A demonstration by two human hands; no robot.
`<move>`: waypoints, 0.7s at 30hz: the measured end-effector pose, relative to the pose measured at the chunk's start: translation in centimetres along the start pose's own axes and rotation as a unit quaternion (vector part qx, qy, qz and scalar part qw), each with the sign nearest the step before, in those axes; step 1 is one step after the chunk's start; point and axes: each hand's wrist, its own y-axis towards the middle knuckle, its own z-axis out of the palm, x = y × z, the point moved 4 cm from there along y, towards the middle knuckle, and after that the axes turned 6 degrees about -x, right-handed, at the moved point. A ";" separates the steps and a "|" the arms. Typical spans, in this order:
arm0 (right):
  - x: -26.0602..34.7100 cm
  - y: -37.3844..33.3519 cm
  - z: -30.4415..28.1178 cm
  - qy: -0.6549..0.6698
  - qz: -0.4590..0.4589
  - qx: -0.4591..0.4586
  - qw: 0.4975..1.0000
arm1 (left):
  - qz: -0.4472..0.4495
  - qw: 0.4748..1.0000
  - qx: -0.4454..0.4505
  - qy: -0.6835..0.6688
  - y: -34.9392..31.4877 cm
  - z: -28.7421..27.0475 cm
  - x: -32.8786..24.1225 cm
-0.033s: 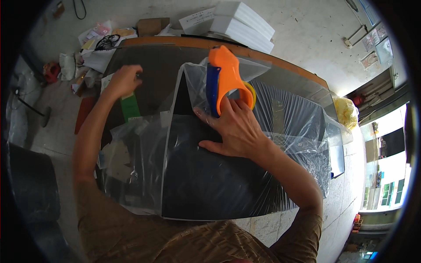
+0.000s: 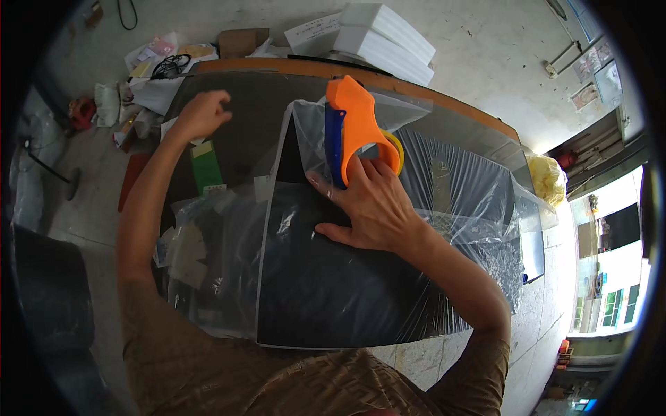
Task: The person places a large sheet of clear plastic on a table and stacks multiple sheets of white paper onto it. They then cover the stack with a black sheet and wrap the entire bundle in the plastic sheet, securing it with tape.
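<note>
A dark flat panel (image 2: 333, 291) lies before me, wrapped in clear plastic film (image 2: 479, 229). The film is creased on the right, and a loose flap spreads past the panel's left edge. My right hand (image 2: 378, 204) has some fingers hooked through the handle of an orange and blue tape dispenser (image 2: 361, 121), which carries a yellow-rimmed roll. This hand rests on the wrapped panel, thumb stretched sideways. My left hand (image 2: 205, 114) is raised over the far left of the table, fingers loosely bent, a gap between thumb and fingertips. Nothing shows in it.
Beneath is a dark table (image 2: 257, 87) with a brown far edge. A green box (image 2: 206, 166) lies left of the panel. White foam blocks (image 2: 385, 41), a cardboard box (image 2: 241, 43) and papers with a black cable (image 2: 170, 67) sit beyond. A yellow bag (image 2: 548, 179) stands right.
My left hand has moved slightly away from me and a little to the right. The tape dispenser has tilted slightly to the left. My right hand stays in place.
</note>
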 end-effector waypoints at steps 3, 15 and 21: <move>0.7 0.1 0.0 0.000 0.000 -0.008 1.000 | 0.078 0.952 0.063 -0.291 7.3 2.3 -0.7; 0.0 -0.4 0.4 0.001 0.027 0.017 0.999 | 0.225 0.841 0.225 -0.438 12.3 6.1 -9.0; 0.2 0.0 0.5 0.019 0.031 -0.024 0.999 | 0.283 0.811 0.056 -0.509 -3.9 -5.2 10.6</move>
